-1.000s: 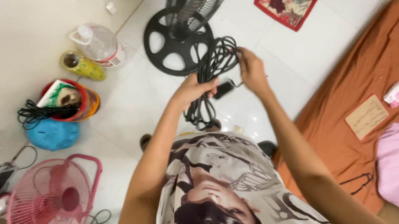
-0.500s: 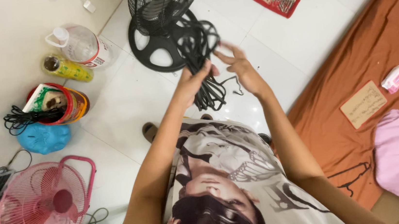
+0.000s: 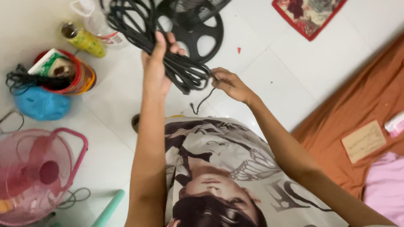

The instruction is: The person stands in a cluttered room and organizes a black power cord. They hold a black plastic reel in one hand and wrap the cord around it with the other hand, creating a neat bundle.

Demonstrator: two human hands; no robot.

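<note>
Two hands busy with one long black rubbery cord (image 3: 166, 48) coiled in loops. Left hand (image 3: 157, 66) clenched round the bundle, high over white floor tiles (image 3: 257, 73). Right hand (image 3: 229, 83) pinching the loose tail. Probably mid-winding; calls for another wrap.

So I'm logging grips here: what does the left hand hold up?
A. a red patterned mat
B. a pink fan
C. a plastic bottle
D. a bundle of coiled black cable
D: the left hand is closed around the coiled black cable, raised above the white floor.
</note>
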